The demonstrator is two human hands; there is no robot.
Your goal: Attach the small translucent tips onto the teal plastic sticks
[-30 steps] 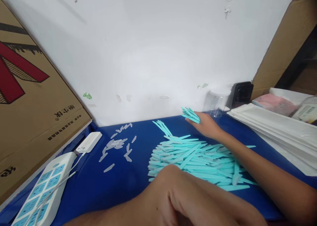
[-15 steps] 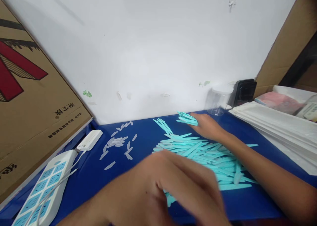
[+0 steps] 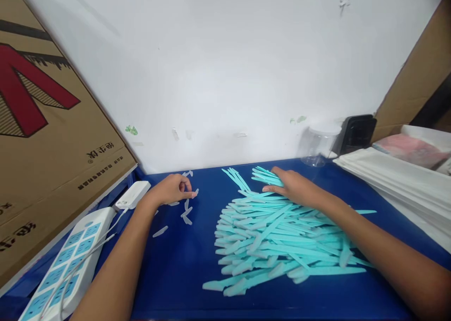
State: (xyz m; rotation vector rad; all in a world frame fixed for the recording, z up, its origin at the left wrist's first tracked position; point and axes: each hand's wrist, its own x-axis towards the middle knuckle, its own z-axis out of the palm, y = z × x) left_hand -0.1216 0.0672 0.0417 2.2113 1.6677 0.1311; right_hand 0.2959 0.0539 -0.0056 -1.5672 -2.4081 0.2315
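My left hand (image 3: 178, 188) is pinched at the fingertips on a small translucent plastic cap (image 3: 196, 192), low over several loose caps (image 3: 187, 213) on the blue table. My right hand (image 3: 294, 185) is around a small bundle of turquoise eyebrow razors (image 3: 266, 175), its thumb stretched along the near side and its fingers at the far side. Below that hand a large pile of turquoise razors (image 3: 260, 241) lies spread out, most with their pale heads to the left. A few razors (image 3: 237, 178) lie apart, beside the bundle.
At left, a white power strip (image 3: 75, 255) with cables and a white adapter (image 3: 133, 194) lie by a cardboard box (image 3: 59, 124). A clear jar (image 3: 322, 145), a black case (image 3: 357, 133) and stacked white trays (image 3: 387, 175) stand at right. A white wall (image 3: 225, 77) closes the back.
My left hand has moved from the near middle to the caps at far left, uncovering the near part of the pile. My right hand's thumb now shows, stretched out beside the bundle.
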